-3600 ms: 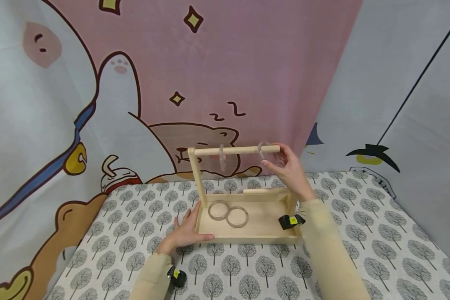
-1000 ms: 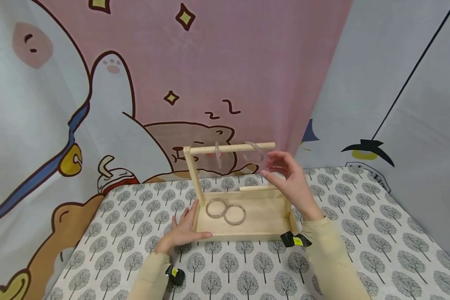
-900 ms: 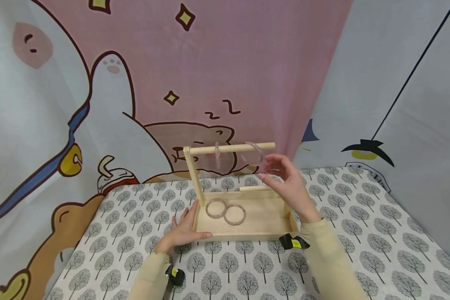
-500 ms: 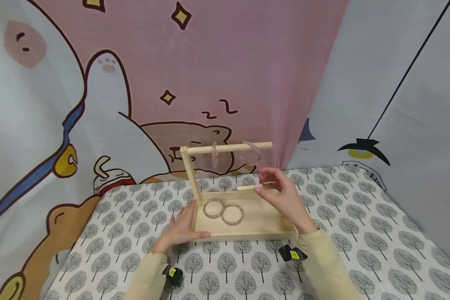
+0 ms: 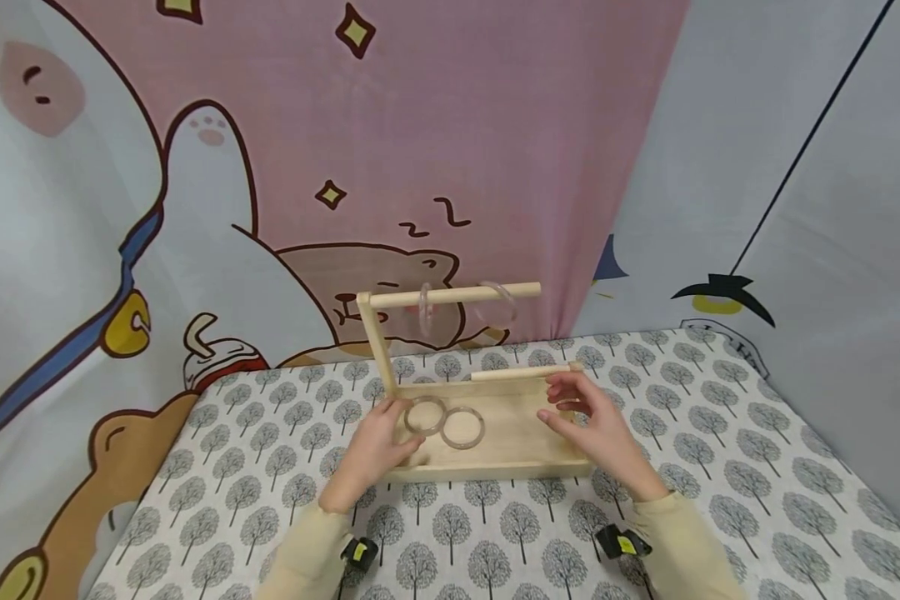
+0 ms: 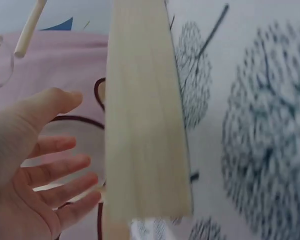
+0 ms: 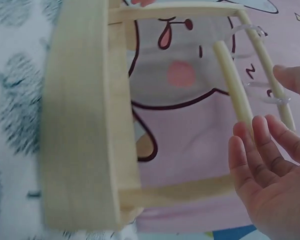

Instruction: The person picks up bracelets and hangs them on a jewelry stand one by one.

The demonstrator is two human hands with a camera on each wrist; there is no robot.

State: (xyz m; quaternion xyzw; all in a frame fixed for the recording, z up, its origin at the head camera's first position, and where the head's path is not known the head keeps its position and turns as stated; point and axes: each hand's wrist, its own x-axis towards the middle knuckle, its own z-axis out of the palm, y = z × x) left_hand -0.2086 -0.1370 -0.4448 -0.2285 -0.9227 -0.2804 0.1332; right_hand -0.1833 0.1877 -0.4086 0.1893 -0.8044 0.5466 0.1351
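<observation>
A light wooden stand has a shallow tray (image 5: 487,472) with an upper bar (image 5: 457,295) raised on a left post and a lower bar (image 5: 521,373) at the right. Two clear, faintly pinkish rings hang on the upper bar: one ring (image 5: 424,310) left of its middle, the other ring (image 5: 512,308) tilted nearer the free end. Inside the tray, a ring (image 5: 426,399) and another ring (image 5: 462,447) lie side by side. My left hand (image 5: 375,440), fingers apart, is over the tray's left end beside these rings. My right hand (image 5: 600,435), loosely bent and holding nothing, hovers by the tray's right end.
A tree-patterned cloth (image 5: 457,525) covers the table. Behind it hangs a cartoon-printed curtain (image 5: 450,125). A black wrist strap (image 5: 360,552) is on the left sleeve, another strap (image 5: 622,542) on the right.
My right hand has come away from the ring on the upper bar and lowered to the tray's right end. My left hand has left the tray's left side and moved inward over it.
</observation>
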